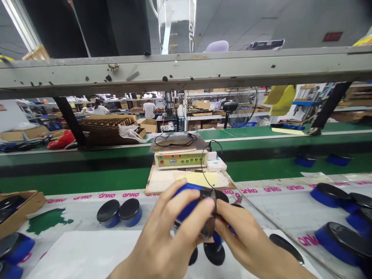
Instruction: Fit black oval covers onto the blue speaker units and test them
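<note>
My left hand (pixel 171 232) is wrapped round a round blue device with a black cover (pixel 186 201), held tilted above the work surface. At its right edge my right hand (pixel 242 232) is closed in a pinch. A thin black cable (pixel 205 176) runs down from a white adapter to these fingers; its end is hidden between the hands and the device. Below the hands lie several more black and blue round pieces (pixel 214 254), partly covered by the fingers. A black disc-like piece (pixel 286 248) rests beside my right wrist.
A tester box (pixel 181 159) with buttons stands ahead on a board (pixel 158 180). Two blue-black devices (pixel 130 212) sit at left, several (pixel 340 240) at right. A cardboard box (pixel 31 207) is at far left. A shelf beam (pixel 186 68) crosses overhead. People (pixel 149 109) work far behind.
</note>
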Tool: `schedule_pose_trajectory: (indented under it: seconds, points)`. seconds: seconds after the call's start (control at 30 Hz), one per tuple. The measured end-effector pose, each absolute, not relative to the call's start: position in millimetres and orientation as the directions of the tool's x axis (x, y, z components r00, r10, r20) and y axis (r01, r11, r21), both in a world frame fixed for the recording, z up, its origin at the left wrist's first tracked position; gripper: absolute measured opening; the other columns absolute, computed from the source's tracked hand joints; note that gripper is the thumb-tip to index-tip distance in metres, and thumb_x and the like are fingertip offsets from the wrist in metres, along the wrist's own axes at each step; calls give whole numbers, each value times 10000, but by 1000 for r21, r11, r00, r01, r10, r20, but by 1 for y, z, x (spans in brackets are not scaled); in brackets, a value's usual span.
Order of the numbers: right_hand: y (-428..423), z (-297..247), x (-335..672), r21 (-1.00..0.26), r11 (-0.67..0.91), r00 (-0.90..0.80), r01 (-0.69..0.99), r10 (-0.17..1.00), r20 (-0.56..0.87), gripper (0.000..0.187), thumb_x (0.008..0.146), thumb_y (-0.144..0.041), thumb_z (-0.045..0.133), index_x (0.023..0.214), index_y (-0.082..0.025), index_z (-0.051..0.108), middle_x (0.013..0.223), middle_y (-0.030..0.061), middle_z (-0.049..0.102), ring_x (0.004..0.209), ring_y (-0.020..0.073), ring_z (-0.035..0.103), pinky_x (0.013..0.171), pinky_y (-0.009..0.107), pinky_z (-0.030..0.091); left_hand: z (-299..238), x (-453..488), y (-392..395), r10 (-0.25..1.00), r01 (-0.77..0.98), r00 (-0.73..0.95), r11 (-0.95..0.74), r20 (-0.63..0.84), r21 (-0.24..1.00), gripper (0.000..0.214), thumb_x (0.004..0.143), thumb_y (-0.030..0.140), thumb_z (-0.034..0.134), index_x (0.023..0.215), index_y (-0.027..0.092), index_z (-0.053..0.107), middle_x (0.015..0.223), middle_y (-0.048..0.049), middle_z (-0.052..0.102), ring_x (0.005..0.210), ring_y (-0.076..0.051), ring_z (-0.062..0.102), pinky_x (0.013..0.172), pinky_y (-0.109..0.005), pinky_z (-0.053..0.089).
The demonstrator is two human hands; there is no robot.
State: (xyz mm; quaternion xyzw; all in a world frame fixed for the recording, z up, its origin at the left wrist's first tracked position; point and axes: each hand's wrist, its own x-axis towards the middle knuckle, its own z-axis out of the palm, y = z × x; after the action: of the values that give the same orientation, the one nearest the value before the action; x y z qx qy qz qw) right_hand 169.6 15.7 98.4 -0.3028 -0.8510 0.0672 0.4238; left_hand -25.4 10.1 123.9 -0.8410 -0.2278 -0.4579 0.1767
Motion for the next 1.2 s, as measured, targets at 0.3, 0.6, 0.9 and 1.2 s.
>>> schedule_pose_trajectory:
  seconds: [0.3, 0.6, 0.9, 1.2]
  points:
    - [7, 98, 164, -267, 847, -435, 460, 477, 764, 160, 905, -69, 389, 865, -211, 451, 666, 16, 566, 583, 156, 571, 551, 252, 477, 133, -17, -7, 137, 580, 558, -770, 818, -267, 364, 890, -21, 363, 848, 242, 613, 587, 49, 335, 784, -149, 657, 1096, -404, 402]
    - [7, 93, 165, -227, 851, -419, 473, 444, 792, 184, 979, -146, 331, 879, -201, 475, 641, 12, 573, 578, 150, 592, 518, 243, 446, 132, -32, -5, 241, 380, 578, -925, 780, 5, 401, 880, 126, 542, 1261, 252, 549, 904, -37, 645, 744, -164, 647, 1124, -431, 342]
    - [4, 107, 182, 14, 883, -609, 468, 312, 729, 154, 962, -133, 387, 1004, -158, 532, 577, 4, 529, 492, 150, 467, 443, 279, 308, 132, -26, 0, 533, 488, 440, -818, 723, 306, 858, 715, 191, 754, 1429, 309, 292, 1263, -73, 553, 1153, -245, 545, 976, -315, 458]
    - [30, 96, 312, -60, 91, -24, 994, 720, 693, 418, 991, -391, 328, 915, -142, 655, 805, 154, 706, 707, 235, 689, 608, 338, 467, 119, -41, 21, 929, 382, 179, -368, 323, 848, 627, 672, 371, 789, 1223, 288, 504, 1218, -68, 600, 1081, -277, 590, 965, -404, 449]
